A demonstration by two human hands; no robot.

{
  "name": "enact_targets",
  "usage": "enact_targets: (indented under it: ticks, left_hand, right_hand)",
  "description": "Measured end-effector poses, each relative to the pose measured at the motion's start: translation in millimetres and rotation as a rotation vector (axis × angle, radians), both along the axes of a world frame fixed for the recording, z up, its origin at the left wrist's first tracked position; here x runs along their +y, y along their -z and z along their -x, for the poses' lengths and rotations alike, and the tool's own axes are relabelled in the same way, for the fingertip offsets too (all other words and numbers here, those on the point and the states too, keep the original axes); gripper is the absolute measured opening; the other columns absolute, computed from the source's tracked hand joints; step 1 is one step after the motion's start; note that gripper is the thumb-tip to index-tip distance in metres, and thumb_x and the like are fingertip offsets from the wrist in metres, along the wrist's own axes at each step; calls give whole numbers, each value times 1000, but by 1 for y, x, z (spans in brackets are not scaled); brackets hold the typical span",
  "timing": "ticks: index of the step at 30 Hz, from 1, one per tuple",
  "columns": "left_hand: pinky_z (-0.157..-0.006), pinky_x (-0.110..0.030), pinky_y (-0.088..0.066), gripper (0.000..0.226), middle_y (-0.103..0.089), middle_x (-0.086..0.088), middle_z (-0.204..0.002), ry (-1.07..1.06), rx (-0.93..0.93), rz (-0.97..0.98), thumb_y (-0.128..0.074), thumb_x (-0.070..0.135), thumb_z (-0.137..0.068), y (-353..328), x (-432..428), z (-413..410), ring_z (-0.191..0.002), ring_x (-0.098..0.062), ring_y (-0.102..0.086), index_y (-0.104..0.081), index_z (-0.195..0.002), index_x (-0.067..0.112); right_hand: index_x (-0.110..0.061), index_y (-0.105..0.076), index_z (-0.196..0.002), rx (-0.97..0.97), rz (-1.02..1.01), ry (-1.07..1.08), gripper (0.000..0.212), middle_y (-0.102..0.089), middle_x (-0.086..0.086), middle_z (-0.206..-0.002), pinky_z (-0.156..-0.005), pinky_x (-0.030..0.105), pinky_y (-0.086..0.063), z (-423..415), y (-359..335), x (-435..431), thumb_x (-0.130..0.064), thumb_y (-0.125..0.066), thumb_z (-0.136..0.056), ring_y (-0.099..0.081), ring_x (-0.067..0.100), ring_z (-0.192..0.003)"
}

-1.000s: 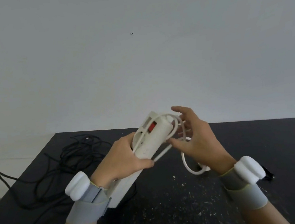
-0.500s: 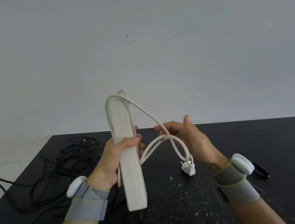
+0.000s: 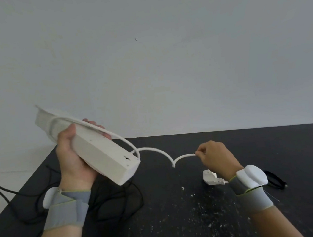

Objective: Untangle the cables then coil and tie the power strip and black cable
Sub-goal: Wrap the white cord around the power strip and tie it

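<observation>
Tipping the power strip [image 3: 105, 155] down from standing tall, the left hand [image 3: 72, 157] held it tight, the black cable [image 3: 119, 206] lying under it, while the right hand [image 3: 214, 156] pinched its white cord [image 3: 155, 149], now pulled out to its right, probably ready for coiling.

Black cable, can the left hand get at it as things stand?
Probably not yet: the left hand is full, gripping the power strip above the black cable. Nothing else blocks it.
</observation>
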State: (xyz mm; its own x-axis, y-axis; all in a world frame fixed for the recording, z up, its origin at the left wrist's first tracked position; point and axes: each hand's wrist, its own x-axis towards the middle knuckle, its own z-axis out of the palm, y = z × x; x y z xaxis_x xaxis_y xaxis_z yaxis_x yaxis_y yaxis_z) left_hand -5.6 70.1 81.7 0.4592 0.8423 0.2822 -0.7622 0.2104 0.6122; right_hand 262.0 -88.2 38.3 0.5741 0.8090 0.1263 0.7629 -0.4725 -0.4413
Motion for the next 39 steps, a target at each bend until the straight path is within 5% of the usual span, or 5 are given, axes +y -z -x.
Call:
enact_targets:
  ticks: [10,13,21,29,39]
  left_hand:
    - [-73,-30,-52,27,-60,4,-87,216,56,82,-43,34,-80,4,-9,-12,-78,-17,-61,-54,-98,18]
    - [-77,-36,-50,37,-63,2,-92,280,132,170,-59,35,-74,6,-22,-25,-82,-18,-64,-55,-105,16]
    - [-77,-35,-48,47,-60,-1,-95,416,76,404,-65,46,-74,2,-34,-29,-84,-19,-60,-54,-107,14]
    - [-63,-32,-56,44,-66,-7,-70,75,180,455,-56,53,-84,14,-42,-50,-61,-22,-68,-61,-85,10]
    - [-65,-31,-56,30,-69,-6,-75,125,128,306,-60,41,-84,21,-63,-65,-69,-22,-69,-67,-81,12]
  right_hand:
    - [-22,-58,-127,-122,-47,-323,37,-59,-4,-126,-107,30,-31,41,-5,10,-24,-45,-93,-48,16,-120]
    - [-24,-55,-131,219,-284,-543,44,-56,-16,-125,-98,3,-29,74,-12,9,-30,-41,-89,-48,-4,-118]
    - [-15,-57,-124,675,-363,-677,31,-64,12,-117,-90,36,-53,93,-14,7,-20,-46,-96,-62,22,-106]
    - [-23,-11,-148,796,-480,-738,116,-47,-10,-142,-103,35,-45,102,-2,11,-17,-88,-62,-48,13,-130]
    - [-18,-74,-93,999,-898,-356,17,-74,16,-90,-68,46,-57,121,7,20,-18,-73,-76,-69,36,-85]
